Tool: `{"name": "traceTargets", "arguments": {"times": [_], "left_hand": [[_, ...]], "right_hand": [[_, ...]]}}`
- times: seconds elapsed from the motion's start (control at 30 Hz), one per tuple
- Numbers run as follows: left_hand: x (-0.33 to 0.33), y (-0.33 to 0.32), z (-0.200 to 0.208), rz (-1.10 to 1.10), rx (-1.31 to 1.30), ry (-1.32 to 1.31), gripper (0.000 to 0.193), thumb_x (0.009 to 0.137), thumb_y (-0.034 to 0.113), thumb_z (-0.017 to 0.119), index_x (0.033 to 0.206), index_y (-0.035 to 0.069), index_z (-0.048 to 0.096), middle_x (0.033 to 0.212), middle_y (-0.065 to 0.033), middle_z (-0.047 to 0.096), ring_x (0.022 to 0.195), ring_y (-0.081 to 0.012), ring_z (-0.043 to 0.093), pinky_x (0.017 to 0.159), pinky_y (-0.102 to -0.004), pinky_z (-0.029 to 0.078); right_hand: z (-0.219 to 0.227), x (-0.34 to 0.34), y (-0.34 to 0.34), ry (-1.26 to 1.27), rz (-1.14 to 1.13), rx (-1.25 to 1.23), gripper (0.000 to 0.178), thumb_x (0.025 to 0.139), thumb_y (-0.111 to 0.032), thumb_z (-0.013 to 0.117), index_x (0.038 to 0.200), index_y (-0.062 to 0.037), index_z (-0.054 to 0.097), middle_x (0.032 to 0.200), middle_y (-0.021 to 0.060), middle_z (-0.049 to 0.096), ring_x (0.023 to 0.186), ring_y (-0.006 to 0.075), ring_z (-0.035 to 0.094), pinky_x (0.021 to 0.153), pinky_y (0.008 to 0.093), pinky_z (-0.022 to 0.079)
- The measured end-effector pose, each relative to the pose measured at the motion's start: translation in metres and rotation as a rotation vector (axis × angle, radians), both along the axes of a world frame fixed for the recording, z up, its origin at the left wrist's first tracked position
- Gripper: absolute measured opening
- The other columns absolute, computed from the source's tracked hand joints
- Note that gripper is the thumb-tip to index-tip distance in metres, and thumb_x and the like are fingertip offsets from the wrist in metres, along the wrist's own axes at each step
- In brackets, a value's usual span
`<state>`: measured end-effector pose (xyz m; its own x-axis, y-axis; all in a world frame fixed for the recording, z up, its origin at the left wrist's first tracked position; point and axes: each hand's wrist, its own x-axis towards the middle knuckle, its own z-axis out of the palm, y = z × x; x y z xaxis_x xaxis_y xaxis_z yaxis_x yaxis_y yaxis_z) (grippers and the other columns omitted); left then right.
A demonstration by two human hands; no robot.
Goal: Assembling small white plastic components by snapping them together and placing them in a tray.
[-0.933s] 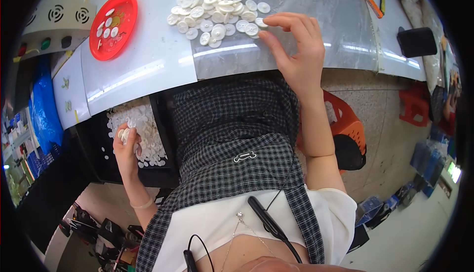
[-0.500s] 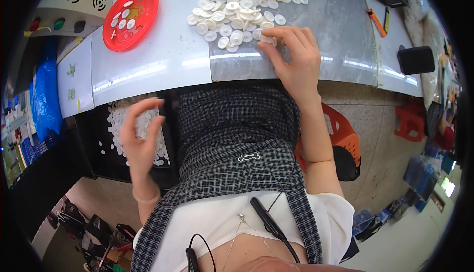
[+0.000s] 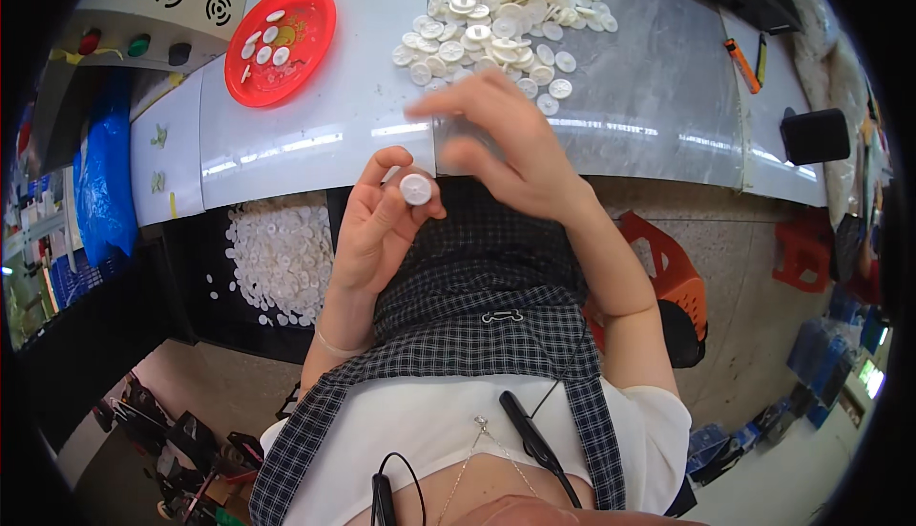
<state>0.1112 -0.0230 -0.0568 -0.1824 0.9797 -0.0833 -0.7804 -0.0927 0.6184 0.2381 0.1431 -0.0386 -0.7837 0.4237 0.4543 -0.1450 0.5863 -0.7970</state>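
In front of my lap, just off the table's near edge, my left hand (image 3: pixel 367 240) pinches a small round white plastic disc (image 3: pixel 415 189), its face turned up. My right hand (image 3: pixel 510 149) hovers to the right of it, over the table edge. Its fingers are blurred by motion, but thumb and fingertips are apart and nothing shows between them. Beyond the right hand lies a heap of white plastic discs (image 3: pixel 506 25) with ridged faces. Several more discs rest in a red plate (image 3: pixel 320 53) on the left.
Below the table at left, a black bin (image 3: pixel 186 302) holds many small white pieces (image 3: pixel 281 259). An orange cutter (image 3: pixel 741 66) and a black stand-like object (image 3: pixel 816 135) lie at right. A machine with coloured buttons (image 3: pixel 138 46) stands at far left.
My left hand has come from above the bin to the right and holds a disc in view. My right hand has left the heap, moving left and toward me. The view has shifted slightly.
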Motion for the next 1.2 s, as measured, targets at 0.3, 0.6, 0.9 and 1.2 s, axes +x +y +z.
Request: {"name": "traceTargets", "arguments": {"times": [0.3, 0.6, 0.9, 1.2], "left_hand": [[0.0, -0.009, 0.003, 0.01, -0.087, 0.077, 0.047, 0.098, 0.03, 0.054, 0.129, -0.005, 0.05, 0.101, -0.0073, 0.059, 0.091, -0.0155, 0.057, 0.085, -0.0296, 0.048], [0.002, 0.001, 0.002, -0.092, -0.079, -0.068, 0.042, 0.1, 0.031, 0.049, 0.124, -0.003, 0.048, 0.11, -0.0117, 0.056, 0.093, -0.0167, 0.056, 0.082, -0.0312, 0.049], [0.021, 0.021, 0.011, -0.043, -0.124, 0.051, 0.033, 0.098, 0.019, 0.052, 0.125, 0.001, 0.047, 0.106, -0.0086, 0.056, 0.084, -0.0129, 0.054, 0.073, -0.026, 0.046], [0.025, 0.023, 0.003, -0.114, -0.054, 0.138, 0.032, 0.094, 0.023, 0.063, 0.117, 0.002, 0.053, 0.099, -0.0048, 0.058, 0.076, -0.0095, 0.052, 0.064, -0.0223, 0.042]], "right_hand": [[-0.024, -0.045, 0.0, -0.255, -0.36, 0.668, 0.031, 0.083, -0.023, 0.067, 0.113, -0.0162, 0.062, 0.125, 0.0009, 0.059, 0.118, 0.0172, 0.053, 0.107, 0.0438, 0.031], [-0.022, 0.007, 0.013, -0.153, -0.241, 0.659, 0.013, 0.079, -0.013, 0.07, 0.092, -0.0149, 0.069, 0.094, -0.0051, 0.068, 0.101, 0.0114, 0.062, 0.104, 0.0408, 0.034], [0.0, 0.027, -0.008, 0.121, -0.275, 0.253, 0.024, 0.067, -0.008, 0.082, 0.088, -0.0155, 0.073, 0.086, -0.005, 0.069, 0.089, 0.0124, 0.061, 0.088, 0.0306, 0.042], [-0.014, 0.056, -0.017, 0.26, -0.17, -0.446, 0.031, 0.07, 0.0, 0.079, 0.097, -0.006, 0.067, 0.093, 0.003, 0.07, 0.089, 0.0163, 0.06, 0.078, 0.0276, 0.049]]}}
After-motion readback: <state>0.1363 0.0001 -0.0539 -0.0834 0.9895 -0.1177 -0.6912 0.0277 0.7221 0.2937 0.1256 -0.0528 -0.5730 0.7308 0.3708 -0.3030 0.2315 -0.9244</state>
